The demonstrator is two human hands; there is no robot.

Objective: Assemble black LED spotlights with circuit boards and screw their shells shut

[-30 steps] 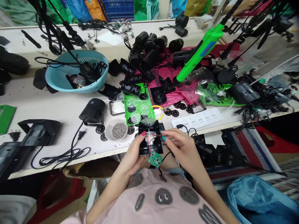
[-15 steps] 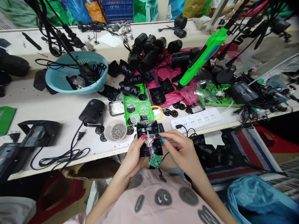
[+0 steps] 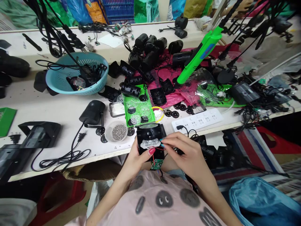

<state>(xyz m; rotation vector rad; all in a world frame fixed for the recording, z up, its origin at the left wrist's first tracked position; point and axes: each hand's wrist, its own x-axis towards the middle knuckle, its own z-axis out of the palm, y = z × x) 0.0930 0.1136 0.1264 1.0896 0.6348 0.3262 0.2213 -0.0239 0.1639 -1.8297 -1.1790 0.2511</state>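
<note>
My left hand (image 3: 138, 154) grips an open black plastic housing (image 3: 150, 133) just off the table's front edge, thumb laid across its front. Inside sits a clear, whitish lens-like piece (image 3: 150, 142). Thin red wires run from it down to a small green circuit board (image 3: 157, 164), which hangs below the housing near my lap. At the right side of the housing, my right hand (image 3: 184, 150) has its thumb and fingertips pinched together where a red wire ends. The exact grip is partly hidden by the fingers.
A bowl of small metal screws (image 3: 119, 132) and a green perforated tray (image 3: 139, 106) lie beyond the housing. To the right are a white power strip (image 3: 197, 121) and a hanging green electric screwdriver (image 3: 199, 55). A blue basket (image 3: 77, 91) and black lamp housing (image 3: 92, 112) stand left.
The housing has tilted in my left hand, and the whitish piece now shows more. My left thumb has moved lower. The circuit board sits partly behind it. The hanging green screwdriver has swung left.
</note>
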